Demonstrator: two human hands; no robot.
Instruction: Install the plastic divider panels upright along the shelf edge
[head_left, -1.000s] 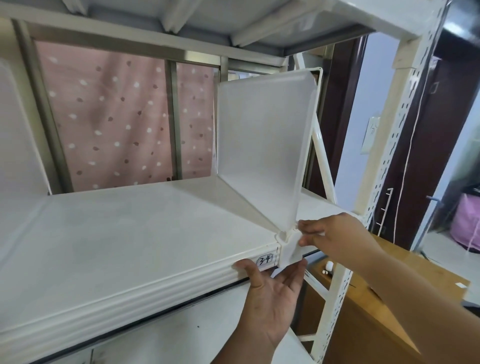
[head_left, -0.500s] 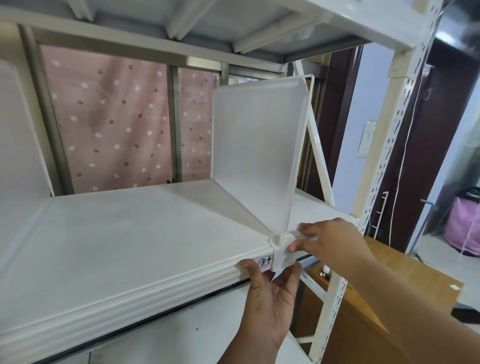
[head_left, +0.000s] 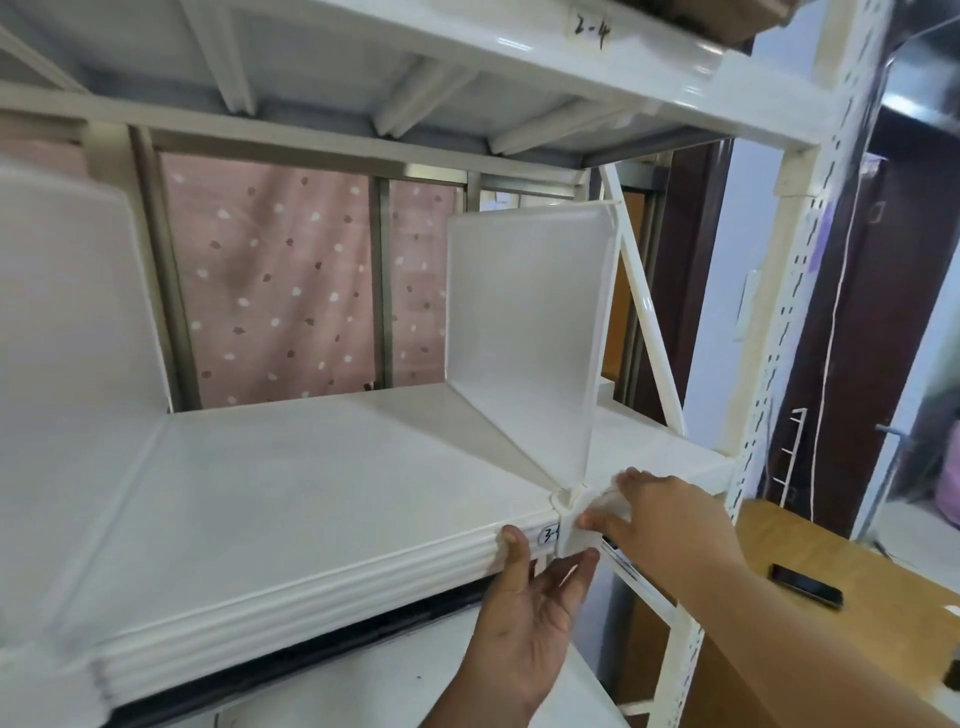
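From the head camera, a white metal shelf (head_left: 311, 493) fills the near left and centre, its ribbed front edge running from the lower left up to the right. A translucent plastic divider panel (head_left: 524, 332) stands upright on it toward the right end, running from the far side to the front edge. At the panel's near foot a white clip (head_left: 574, 525) hooks over the shelf edge, beside a handwritten label partly hidden by it.

The left hand (head_left: 530, 613) comes up from below, palm facing up, thumb pressed on the ribbed edge just left of the clip and fingertips touching the clip's underside; its grip is spread apart, clamped on nothing. The right hand (head_left: 670, 514) reaches in from the right, fingers pinched together on the clip's right side.

A second divider panel (head_left: 67, 332) stands upright at the far left. A phone (head_left: 805, 584) lies on a wooden surface (head_left: 831, 649) to the right, behind the perforated post (head_left: 779, 338).
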